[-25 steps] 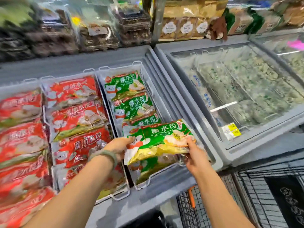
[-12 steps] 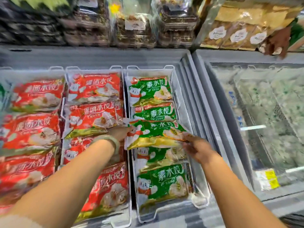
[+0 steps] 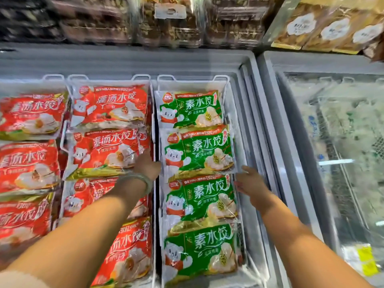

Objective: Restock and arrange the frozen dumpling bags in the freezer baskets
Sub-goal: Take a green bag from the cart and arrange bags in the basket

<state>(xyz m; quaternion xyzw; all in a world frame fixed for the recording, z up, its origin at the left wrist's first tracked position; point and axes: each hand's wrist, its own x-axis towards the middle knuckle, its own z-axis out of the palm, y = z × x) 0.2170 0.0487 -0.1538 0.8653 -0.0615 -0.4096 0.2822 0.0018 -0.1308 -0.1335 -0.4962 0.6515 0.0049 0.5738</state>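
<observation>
The right-hand white basket [image 3: 227,88] holds a row of several green dumpling bags. The second green dumpling bag [image 3: 198,151] from the back lies flat, overlapping the one in front of it. My left hand [image 3: 147,165] is at that bag's left edge, fingers curled down into the gap beside the basket wall and gripping the edge. My right hand [image 3: 250,183] sits at the bag's front right corner; its thumb is clear of the bag and its blurred fingers just touch the corner. Red dumpling bags [image 3: 110,150] fill the neighbouring baskets on the left.
The grey freezer rim [image 3: 252,125] runs along the right of the green row. A second freezer with a closed, frosted glass lid [image 3: 340,154] stands to the right. Shelves of packaged food [image 3: 170,21] rise behind both freezers.
The green bag I held in the air with both hands has come down into the row as its second bag. My right hand has loosened at the corner. My view has moved closer.
</observation>
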